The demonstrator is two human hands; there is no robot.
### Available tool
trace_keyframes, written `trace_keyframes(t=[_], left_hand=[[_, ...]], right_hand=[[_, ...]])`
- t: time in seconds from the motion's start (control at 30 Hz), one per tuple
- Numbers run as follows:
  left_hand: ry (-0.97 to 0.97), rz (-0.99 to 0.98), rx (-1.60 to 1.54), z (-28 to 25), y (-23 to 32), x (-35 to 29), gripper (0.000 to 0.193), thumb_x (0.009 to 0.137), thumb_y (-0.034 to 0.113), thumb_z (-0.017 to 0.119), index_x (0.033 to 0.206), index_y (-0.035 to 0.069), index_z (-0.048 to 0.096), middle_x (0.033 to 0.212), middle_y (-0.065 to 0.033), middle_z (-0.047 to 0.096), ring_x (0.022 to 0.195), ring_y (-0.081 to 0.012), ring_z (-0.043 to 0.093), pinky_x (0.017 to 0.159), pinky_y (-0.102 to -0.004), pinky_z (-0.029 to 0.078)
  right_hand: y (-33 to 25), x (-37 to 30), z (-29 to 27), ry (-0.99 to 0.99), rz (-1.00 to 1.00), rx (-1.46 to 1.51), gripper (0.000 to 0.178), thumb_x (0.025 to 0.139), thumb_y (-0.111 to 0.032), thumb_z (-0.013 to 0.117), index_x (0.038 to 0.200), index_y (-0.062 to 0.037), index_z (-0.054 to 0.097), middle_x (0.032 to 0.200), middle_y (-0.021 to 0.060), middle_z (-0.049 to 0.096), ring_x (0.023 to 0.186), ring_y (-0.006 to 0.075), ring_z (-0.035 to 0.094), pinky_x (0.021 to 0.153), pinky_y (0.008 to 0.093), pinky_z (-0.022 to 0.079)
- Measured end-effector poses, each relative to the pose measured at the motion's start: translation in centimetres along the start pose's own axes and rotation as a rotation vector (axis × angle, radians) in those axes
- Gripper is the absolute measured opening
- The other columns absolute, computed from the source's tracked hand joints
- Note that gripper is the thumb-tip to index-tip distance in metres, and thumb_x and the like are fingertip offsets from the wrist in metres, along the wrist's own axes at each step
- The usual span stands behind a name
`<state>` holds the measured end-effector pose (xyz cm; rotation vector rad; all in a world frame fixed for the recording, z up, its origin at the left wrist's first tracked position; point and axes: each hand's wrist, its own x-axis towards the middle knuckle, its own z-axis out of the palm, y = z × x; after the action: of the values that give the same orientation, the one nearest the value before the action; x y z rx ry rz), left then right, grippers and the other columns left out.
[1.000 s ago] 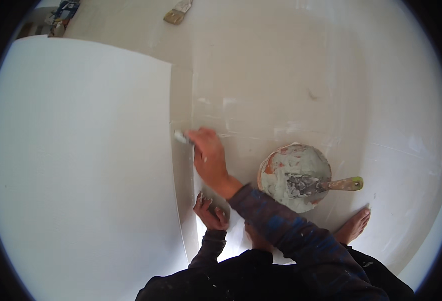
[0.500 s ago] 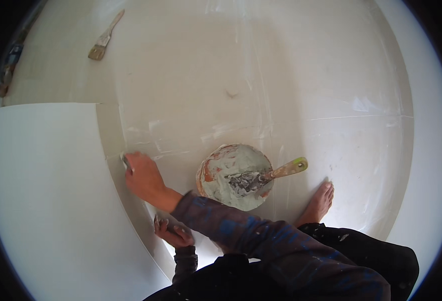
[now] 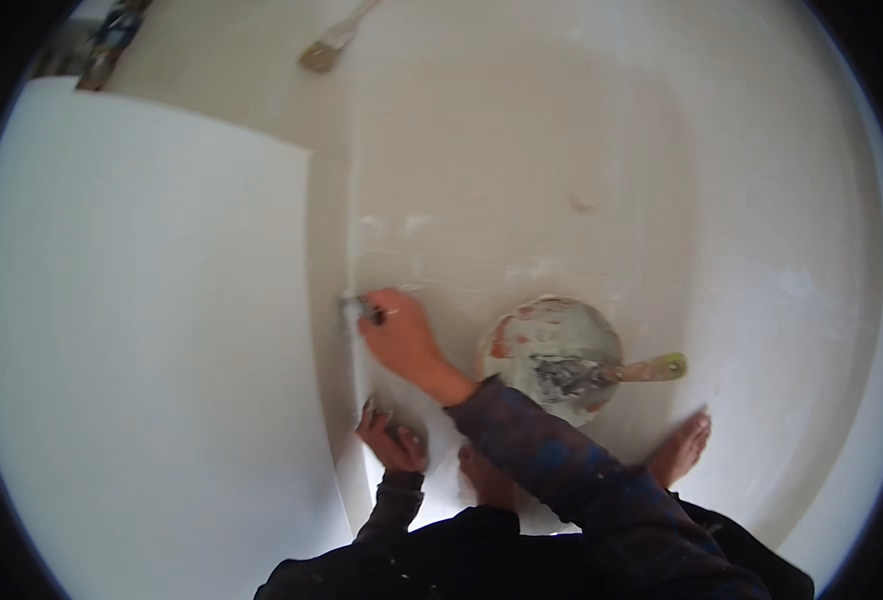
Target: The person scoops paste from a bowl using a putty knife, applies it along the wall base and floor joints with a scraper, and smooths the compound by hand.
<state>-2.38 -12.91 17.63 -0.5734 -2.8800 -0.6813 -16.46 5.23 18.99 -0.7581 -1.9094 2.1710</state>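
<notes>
My right hand (image 3: 398, 335) is closed on a small scraper (image 3: 353, 308), whose pale end meets the floor beside the wall's base; most of it is hidden in the fist. Closer to my body, my left hand (image 3: 393, 442) is low beside the same wall, its fingers bent but apart, with nothing visible in them. To the right of my right forearm stands a round container (image 3: 531, 325) of pale grey-green filler, orange showing through in places. A putty knife (image 3: 649, 369) lies across it, its blade smeared and its wooden handle, green at the tip, jutting right.
A white wall (image 3: 161, 320) bounds the left side, its corner at the upper left. A paintbrush (image 3: 323, 54) lies on the beige tiled floor (image 3: 501, 150) ahead. My bare feet (image 3: 683, 447) flank the container's near side. Another white wall curves along the right rim.
The view has shifted, so floor, container and brush appear farther right. My right hand has moved slightly along the wall's base, and more of the scraper shows. My left hand stays near the wall.
</notes>
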Motion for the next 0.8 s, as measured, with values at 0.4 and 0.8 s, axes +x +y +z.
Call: trace_keyframes(t=[0.4, 0.8], left_hand=[[0.058, 0.035, -0.06, 0.9, -1.2, -1.0, 0.044, 0.1, 0.036, 0.045, 0.117, -0.004, 0.047, 0.127, -0.0267, 0.045, 0.119, -0.0417, 0.046, 0.104, -0.0512, 0.033], [0.249, -0.17, -0.945, 0.1, 8.6, 7.9, 0.068, 0.094, 0.05, 0.051, 0.138, 0.0, 0.037, 0.143, -0.0263, 0.046, 0.13, -0.0385, 0.049, 0.113, -0.0551, 0.033]], right_hand=[[-1.9, 3.7, 3.1, 0.195, -0.14, -0.3, 0.014, 0.078, -0.005, 0.057, 0.091, 0.0004, 0.061, 0.093, 0.0238, 0.062, 0.088, 0.045, 0.059, 0.078, 0.0537, 0.048], [-4.7, -5.9, -11.5, -0.28, 0.25, 0.164, 0.022, 0.084, -0.008, 0.063, 0.104, 0.0031, 0.065, 0.094, 0.0157, 0.068, 0.083, 0.0269, 0.064, 0.074, 0.0383, 0.051]])
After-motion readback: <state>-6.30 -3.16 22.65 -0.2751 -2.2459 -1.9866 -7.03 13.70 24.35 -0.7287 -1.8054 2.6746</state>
